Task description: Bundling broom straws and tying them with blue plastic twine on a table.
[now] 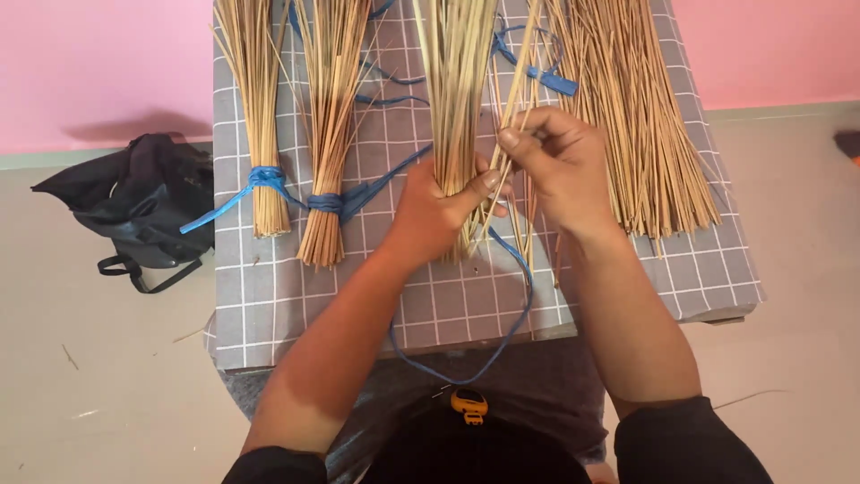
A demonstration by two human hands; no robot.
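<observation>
Two tied bundles [260,134] of pale thin sticks lie to the left, each bound near its lower end with blue strip [266,177]; a large loose heap of sticks [645,125] spreads at the right. A long blue cord [511,332] loops off the near edge of the table, and more blue strips [546,79] lie at the far side among the sticks. The table wears a grey cloth with a white grid [269,305]. Beyond it are a pale floor, a pink wall and, on the left, a black bag [148,211].

The left hand [439,211] is wrapped tight around the lower end of the middle bundle [455,81], thumb pressed across it. Just right of it, the right hand [560,161] pinches a few separate sticks [515,99] between thumb and fingertips, touching the bundle's side.
</observation>
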